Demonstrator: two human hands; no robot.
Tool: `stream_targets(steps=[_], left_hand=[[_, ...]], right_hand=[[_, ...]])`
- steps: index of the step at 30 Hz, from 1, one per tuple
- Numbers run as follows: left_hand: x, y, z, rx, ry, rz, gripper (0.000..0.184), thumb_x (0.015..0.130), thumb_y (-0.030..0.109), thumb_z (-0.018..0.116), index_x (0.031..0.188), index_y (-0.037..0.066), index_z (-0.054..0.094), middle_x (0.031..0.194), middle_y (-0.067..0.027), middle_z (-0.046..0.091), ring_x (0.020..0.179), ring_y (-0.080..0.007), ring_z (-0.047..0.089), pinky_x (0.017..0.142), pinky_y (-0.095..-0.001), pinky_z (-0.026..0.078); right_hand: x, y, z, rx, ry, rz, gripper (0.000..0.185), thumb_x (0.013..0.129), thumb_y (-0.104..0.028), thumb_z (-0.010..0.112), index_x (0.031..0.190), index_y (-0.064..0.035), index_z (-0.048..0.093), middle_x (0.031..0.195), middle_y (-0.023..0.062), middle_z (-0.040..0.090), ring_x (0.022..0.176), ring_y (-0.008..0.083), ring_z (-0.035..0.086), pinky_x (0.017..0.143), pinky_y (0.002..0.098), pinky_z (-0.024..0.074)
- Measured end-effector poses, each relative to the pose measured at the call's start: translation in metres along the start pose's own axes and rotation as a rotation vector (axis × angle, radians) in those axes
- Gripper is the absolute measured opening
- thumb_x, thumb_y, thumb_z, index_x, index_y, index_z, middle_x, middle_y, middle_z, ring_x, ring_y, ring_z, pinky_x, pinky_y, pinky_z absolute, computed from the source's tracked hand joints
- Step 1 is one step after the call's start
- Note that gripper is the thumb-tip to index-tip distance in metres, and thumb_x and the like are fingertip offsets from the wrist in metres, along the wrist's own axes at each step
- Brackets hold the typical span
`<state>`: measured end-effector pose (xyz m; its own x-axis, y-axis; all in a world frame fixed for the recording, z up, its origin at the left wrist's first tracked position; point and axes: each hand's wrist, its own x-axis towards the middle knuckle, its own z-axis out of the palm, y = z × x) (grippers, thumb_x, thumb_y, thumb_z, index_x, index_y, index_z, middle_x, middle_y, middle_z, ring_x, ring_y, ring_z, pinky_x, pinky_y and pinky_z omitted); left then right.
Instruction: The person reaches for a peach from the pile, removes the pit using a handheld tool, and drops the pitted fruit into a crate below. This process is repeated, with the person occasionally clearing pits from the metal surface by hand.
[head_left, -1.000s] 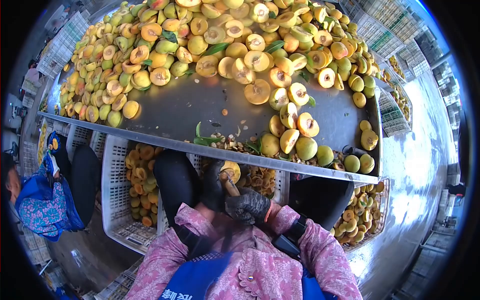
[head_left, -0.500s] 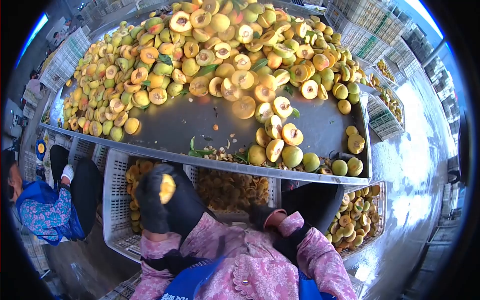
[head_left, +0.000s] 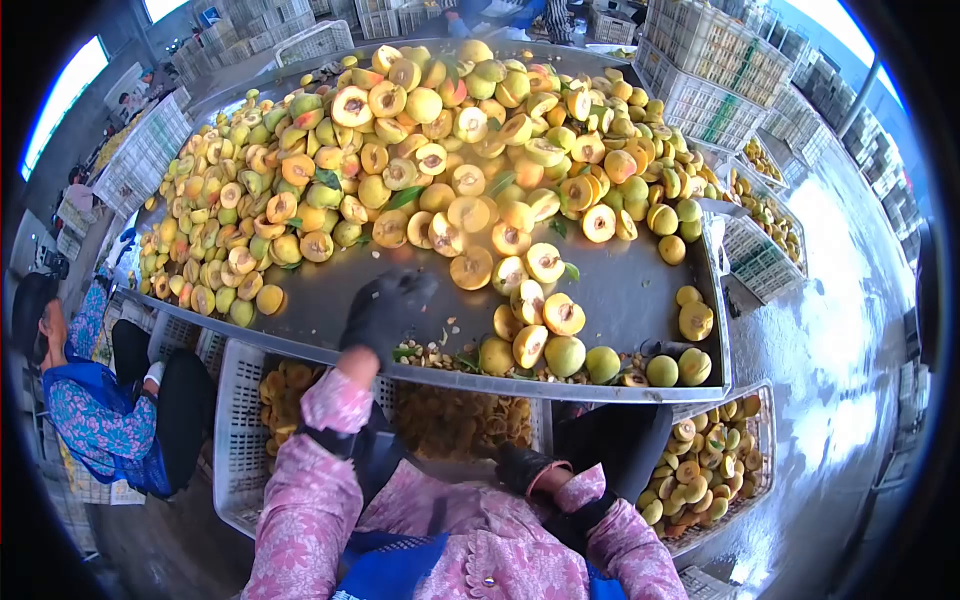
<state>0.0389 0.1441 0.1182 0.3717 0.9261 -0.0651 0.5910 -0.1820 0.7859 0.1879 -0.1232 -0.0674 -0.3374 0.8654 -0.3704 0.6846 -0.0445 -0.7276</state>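
Note:
Over the front part of the metal table (head_left: 330, 290) reaches my left hand (head_left: 390, 305) in a dark glove, blurred, with no fruit visible in it; its fingers are too smeared to read. A heap of halved yellow-green fruit (head_left: 300, 200) lies beyond it. My right hand (head_left: 520, 468), also gloved, is low near my lap, beside the crate of cut fruit pieces (head_left: 460, 415). Its fingers are dark and indistinct, and whatever it holds cannot be made out.
A white crate (head_left: 238, 440) with fruit stands at the table's front left. Another fruit crate (head_left: 705, 470) is at the right. A co-worker (head_left: 105, 420) in a blue apron sits at the far left. Stacked crates (head_left: 710, 75) rise behind the table.
My left hand has moved from over the left crate up across the table edge, and the yellow fruit piece is no longer seen in it. My right hand stays low. The view has tilted upward.

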Motion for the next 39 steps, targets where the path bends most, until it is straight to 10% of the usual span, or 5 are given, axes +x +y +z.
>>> stream_targets(steps=[3, 8, 16, 27, 39], left_hand=[[0.040, 0.013, 0.055, 0.425, 0.027, 0.049, 0.049, 0.078, 0.042, 0.060, 0.103, 0.000, 0.058, 0.100, -0.0215, 0.062, 0.094, -0.0335, 0.060, 0.081, -0.0380, 0.047], [0.061, 0.003, 0.122, -0.059, 0.348, 0.000, 0.049, 0.072, 0.034, 0.071, 0.102, -0.001, 0.054, 0.089, -0.0186, 0.062, 0.086, -0.0303, 0.061, 0.075, -0.0381, 0.048], [0.044, -0.013, 0.104, -1.059, 0.035, -0.192, 0.021, 0.077, 0.005, 0.066, 0.096, 0.003, 0.057, 0.085, -0.0056, 0.061, 0.072, -0.0146, 0.060, 0.062, -0.0260, 0.051], [0.058, 0.000, 0.141, 0.284, 0.155, 0.245, 0.054, 0.075, 0.036, 0.067, 0.114, 0.001, 0.053, 0.106, -0.0216, 0.060, 0.098, -0.0359, 0.057, 0.085, -0.0417, 0.045], [-0.010, 0.030, 0.077, -0.578, -0.147, 0.292, 0.039, 0.071, 0.011, 0.074, 0.104, 0.004, 0.057, 0.099, -0.0089, 0.062, 0.092, -0.0143, 0.058, 0.083, -0.0278, 0.047]], right_hand=[[0.003, 0.031, 0.021, 0.105, 0.024, 0.119, 0.042, 0.081, -0.016, 0.054, 0.122, -0.0063, 0.047, 0.094, 0.0220, 0.055, 0.082, 0.0382, 0.058, 0.069, 0.0430, 0.0463], [-0.006, 0.013, 0.000, 0.088, 0.063, 0.006, 0.034, 0.083, -0.013, 0.057, 0.112, -0.0002, 0.048, 0.096, 0.0202, 0.057, 0.086, 0.0352, 0.057, 0.072, 0.0380, 0.0458], [-0.028, -0.045, -0.066, 0.393, 0.312, 0.061, 0.028, 0.082, -0.012, 0.061, 0.107, -0.0039, 0.051, 0.083, 0.0042, 0.056, 0.074, 0.0145, 0.054, 0.064, 0.0310, 0.0458], [-0.035, -0.081, -0.117, 1.017, 0.386, 0.192, 0.027, 0.084, -0.008, 0.057, 0.110, -0.0050, 0.048, 0.081, -0.0021, 0.050, 0.069, 0.0067, 0.049, 0.060, 0.0234, 0.0446], [-0.042, -0.082, -0.140, 1.204, 0.649, 0.138, 0.031, 0.083, -0.014, 0.062, 0.109, -0.0090, 0.047, 0.076, 0.0006, 0.053, 0.057, 0.0092, 0.051, 0.048, 0.0235, 0.0421]])
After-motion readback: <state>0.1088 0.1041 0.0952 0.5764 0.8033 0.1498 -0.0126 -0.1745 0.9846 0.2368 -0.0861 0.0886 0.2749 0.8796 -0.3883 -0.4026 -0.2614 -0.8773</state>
